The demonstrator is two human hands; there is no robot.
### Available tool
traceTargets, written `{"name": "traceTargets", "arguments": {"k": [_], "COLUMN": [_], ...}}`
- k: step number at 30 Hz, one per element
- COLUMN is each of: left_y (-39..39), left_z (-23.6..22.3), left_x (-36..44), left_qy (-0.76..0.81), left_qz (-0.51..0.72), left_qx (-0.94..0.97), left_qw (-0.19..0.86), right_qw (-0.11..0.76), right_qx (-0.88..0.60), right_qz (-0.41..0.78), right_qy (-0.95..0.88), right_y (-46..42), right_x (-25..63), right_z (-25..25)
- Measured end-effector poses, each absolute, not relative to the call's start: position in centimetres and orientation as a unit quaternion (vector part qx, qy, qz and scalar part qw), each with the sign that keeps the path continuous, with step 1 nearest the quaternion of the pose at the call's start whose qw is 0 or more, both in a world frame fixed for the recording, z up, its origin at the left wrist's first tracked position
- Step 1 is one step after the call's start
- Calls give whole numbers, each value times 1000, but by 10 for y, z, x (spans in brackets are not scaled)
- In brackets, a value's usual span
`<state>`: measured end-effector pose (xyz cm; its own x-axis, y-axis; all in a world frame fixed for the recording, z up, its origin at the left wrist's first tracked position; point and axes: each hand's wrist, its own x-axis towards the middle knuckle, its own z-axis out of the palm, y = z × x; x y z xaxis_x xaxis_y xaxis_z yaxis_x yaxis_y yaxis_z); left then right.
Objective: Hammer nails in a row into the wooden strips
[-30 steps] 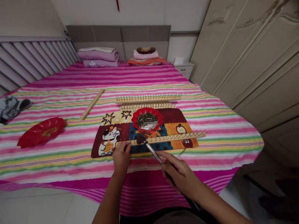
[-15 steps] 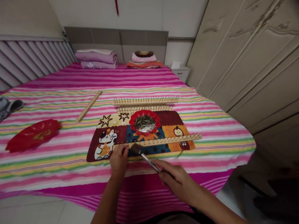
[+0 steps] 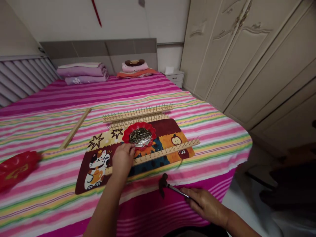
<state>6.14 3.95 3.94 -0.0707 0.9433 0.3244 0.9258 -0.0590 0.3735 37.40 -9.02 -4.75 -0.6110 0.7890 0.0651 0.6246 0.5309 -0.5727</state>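
A wooden strip (image 3: 172, 149) studded with nails lies across a patchwork cartoon mat (image 3: 98, 161) on the striped bed. My left hand (image 3: 122, 160) reaches over the strip to the near rim of a red dish (image 3: 127, 131) full of nails (image 3: 140, 136), fingers curled at its edge; I cannot make out anything held. My right hand (image 3: 206, 204) lies low near the bed's front edge, closed round the handle of a small hammer (image 3: 165, 185), whose dark head rests on the sheet.
Two more nailed strips (image 3: 138, 113) lie behind the dish. A bare wooden strip (image 3: 75, 128) lies to the left, and a red dish (image 3: 14, 166) at the far left edge. Folded bedding (image 3: 82, 71) sits at the headboard. Wardrobe doors (image 3: 247, 59) stand on the right.
My right hand has pulled the hammer back from the strip and lowered it to the bed's front edge. My left hand has left the strip's end and gone forward to the nail dish.
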Motion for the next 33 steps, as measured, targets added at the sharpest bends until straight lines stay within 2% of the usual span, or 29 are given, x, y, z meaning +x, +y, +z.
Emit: {"name": "traceTargets", "arguments": {"k": [4, 7, 12, 21, 24, 28, 30, 33], "left_y": [86, 106, 114, 104, 97, 72, 53, 22], "left_z": [43, 38, 30, 44, 54, 69, 75, 77], "left_x": [72, 77, 78, 65, 58, 43, 32, 12], "left_qy": [687, 696, 697, 664, 678, 632, 614, 630], "left_qz": [107, 66, 44, 94, 171, 388, 449, 495], "left_qx": [718, 712, 711, 735, 696, 560, 477, 372], "left_qw": [45, 68, 86, 102, 161, 368, 441, 469], "right_qw": [181, 183, 184, 186, 183, 181, 186, 184], "right_qx": [-416, -427, -430, -424, -427, -429, -433, -435], "right_qz": [269, 274, 286, 291, 277, 277, 278, 281], "right_qy": [-850, -842, -836, -837, -841, -840, -837, -835], "right_y": [-89, -89, -89, -86, -86, -87, -88, -91], "right_x": [372, 372, 371, 369, 369, 369, 369, 370], "right_z": [-46, -47, -48, -43, -43, -47, -48, -51]}}
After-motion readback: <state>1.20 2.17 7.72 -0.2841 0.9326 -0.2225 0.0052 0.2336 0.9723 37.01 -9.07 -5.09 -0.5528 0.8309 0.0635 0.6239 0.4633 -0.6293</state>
